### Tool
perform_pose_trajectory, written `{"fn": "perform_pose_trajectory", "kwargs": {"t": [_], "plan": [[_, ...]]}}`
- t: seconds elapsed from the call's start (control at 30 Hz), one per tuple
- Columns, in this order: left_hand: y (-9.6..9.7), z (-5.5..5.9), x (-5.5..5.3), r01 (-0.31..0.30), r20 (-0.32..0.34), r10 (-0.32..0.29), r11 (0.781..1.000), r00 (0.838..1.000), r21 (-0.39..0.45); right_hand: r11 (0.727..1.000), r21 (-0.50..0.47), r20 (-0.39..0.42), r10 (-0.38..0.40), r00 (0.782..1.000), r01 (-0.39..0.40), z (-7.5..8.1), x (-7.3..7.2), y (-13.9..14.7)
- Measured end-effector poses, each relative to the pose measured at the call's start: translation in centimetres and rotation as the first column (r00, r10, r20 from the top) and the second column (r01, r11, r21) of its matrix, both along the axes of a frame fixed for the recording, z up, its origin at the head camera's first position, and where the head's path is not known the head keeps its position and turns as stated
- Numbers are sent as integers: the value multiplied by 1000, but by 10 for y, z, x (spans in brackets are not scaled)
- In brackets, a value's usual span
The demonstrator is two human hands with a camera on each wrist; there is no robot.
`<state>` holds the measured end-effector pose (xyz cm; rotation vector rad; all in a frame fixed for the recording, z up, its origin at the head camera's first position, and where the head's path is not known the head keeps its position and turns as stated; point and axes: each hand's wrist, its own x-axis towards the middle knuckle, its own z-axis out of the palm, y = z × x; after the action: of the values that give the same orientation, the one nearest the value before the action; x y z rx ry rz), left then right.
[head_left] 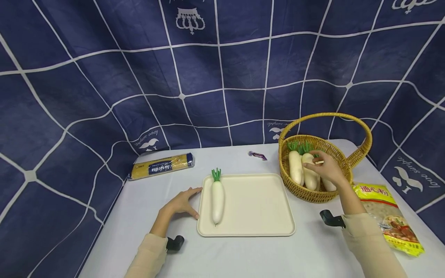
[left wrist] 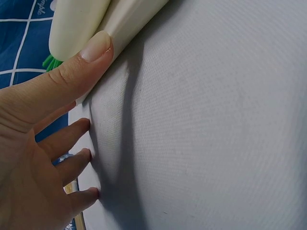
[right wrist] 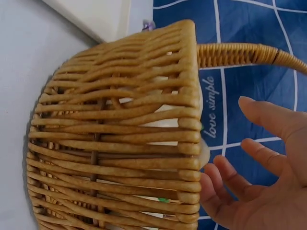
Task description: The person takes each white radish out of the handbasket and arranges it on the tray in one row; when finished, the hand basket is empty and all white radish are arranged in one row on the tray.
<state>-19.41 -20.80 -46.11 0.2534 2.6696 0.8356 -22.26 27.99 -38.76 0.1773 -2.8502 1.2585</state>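
Observation:
A white radish (head_left: 218, 200) with a green top lies along the left side of a cream tray (head_left: 257, 204). My left hand (head_left: 180, 202) is at the tray's left edge, fingers spread; in the left wrist view the thumb (left wrist: 72, 72) overlaps the tray's side (left wrist: 132, 21). On the right, my right hand (head_left: 326, 168) reaches over a wicker basket (head_left: 314, 197) holding several white radishes (head_left: 296, 168). Its fingers hover at the middle radish (head_left: 310, 178), loosely bent with thumb apart. The right wrist view shows nothing between them, and the basket wall (right wrist: 120, 129) hides most radishes.
A pack of spaghetti (head_left: 161, 166) lies at the back left. One small purple-wrapped candy (head_left: 257, 155) is behind the tray. The basket's tall handle (head_left: 325, 114) arches over it, and a yellow food bag (head_left: 389, 220) lies to its right.

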Motion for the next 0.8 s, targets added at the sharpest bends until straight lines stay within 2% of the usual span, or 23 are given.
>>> {"fn": "perform_pose_trajectory", "kwargs": {"t": [0.27,0.67,0.8], "plan": [[0,1,1,-3,7,3,1000,1000,-7,1000,20,45,-21,999,20,-3,-11,6],[0,1,2,-1,-2,1,1000,1000,15,998,51,154,25,988,-33,-10,-24,13],[0,2,2,-1,-1,1,1000,1000,17,998,56,161,25,987,-34,-11,-26,13]]}}
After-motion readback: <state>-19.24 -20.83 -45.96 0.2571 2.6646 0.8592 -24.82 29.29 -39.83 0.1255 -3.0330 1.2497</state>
